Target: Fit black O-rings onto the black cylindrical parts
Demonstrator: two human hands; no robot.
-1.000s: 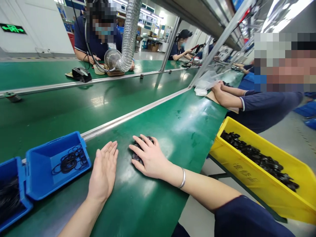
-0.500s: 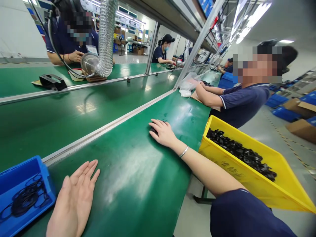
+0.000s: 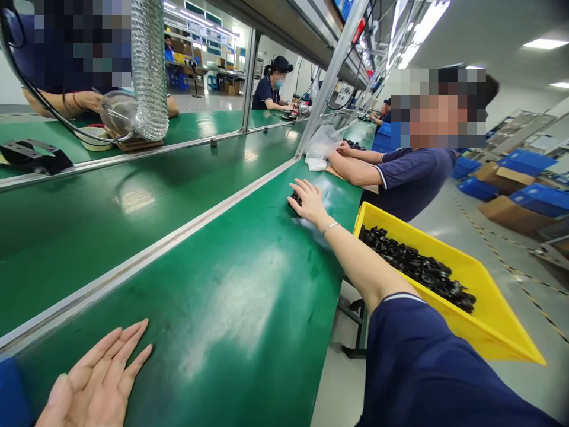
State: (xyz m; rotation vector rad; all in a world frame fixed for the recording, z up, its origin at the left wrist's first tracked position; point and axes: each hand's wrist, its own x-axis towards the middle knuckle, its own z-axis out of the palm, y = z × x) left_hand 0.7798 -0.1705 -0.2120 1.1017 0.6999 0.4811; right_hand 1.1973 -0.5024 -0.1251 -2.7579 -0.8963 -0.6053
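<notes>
Right hand [image 3: 312,204] over half-hidden black parts [image 3: 294,197], grip unclear; left hand [image 3: 98,384], eight o'clock, wide, wrist cropped; glossy green bench [image 3: 208,296] between.

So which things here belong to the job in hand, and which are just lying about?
Likely the job:
black item under the right hand
left hand, open
green bench

Likely just around:
yellow bin with black pieces
blue box
plastic bag
silver hose

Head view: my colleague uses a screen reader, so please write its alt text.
A person's outstretched right hand partly covers small dark pieces on a green workbench; the left hand is open at lower left. A yellow bin of black parts sits at right, near a co-worker.
</notes>
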